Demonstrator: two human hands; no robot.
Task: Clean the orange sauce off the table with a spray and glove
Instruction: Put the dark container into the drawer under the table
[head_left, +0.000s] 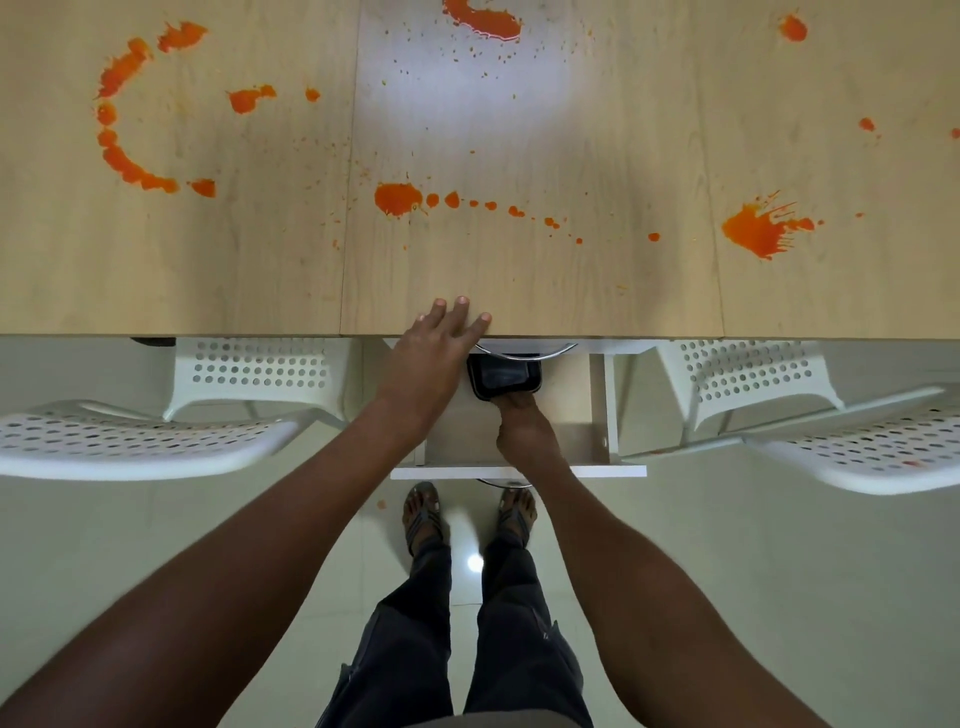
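Observation:
Orange sauce is splattered over the light wooden table (260, 270): a curved trail at the left (122, 156), a blob with a dotted line in the middle (397, 198), a splash at the right (761, 231) and a puddle at the far edge (488, 21). My left hand (441, 338) rests flat on the table's near edge, fingers straight. My right hand (522, 423) reaches into an open drawer (592, 415) under the table and holds a black tray (505, 378) by its near rim. No spray or glove is in view.
White perforated chairs stand at the left (130, 436) and right (852, 441) of the drawer, tucked against the table. My sandalled feet (467, 514) stand on pale floor tiles just before the drawer front (519, 472).

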